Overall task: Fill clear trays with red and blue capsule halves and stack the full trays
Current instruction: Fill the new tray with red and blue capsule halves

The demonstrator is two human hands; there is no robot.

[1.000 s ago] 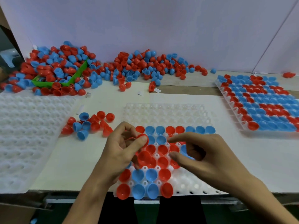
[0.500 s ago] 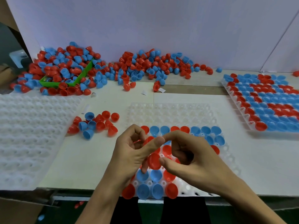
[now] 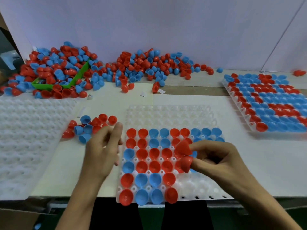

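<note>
While our right hand (image 3: 221,161) hovers over the right part of the clear tray (image 3: 171,117), its grip pinches two red capsule halves (image 3: 183,149) — one between thumb and forefinger tip, the other just below it, both held above the tray's filled rows. Our left hand (image 3: 101,151) sits just left of the tray w/ fingers loosely spread and holding nothing; it's blurred, so finer detail we can't tell.

That tray lies at the centre of the counter (image 3: 265,155), its near edge hanging a bit over the counter's front. Six rows nearest us carry red and blue halves, open side up, mostly on the left and middle; the far rows and the near-right corner are bare pockets.

Left of the tray, near the left hand's fingertips, lies a small cluster of loose halves (image 3: 88,128) — red and blue mixed. Further left, an empty white tray stack (image 3: 25,138) covers the counter's left end. At far right sits a full tray (image 3: 269,103), packed w/ red and blue halves in patches.

Along the back wall runs a big heap of loose halves (image 3: 149,65), and at back left a green bin (image 3: 76,78) is buried in more of them. A few scraps of white paper (image 3: 161,91) lie just in front of the heap.
</note>
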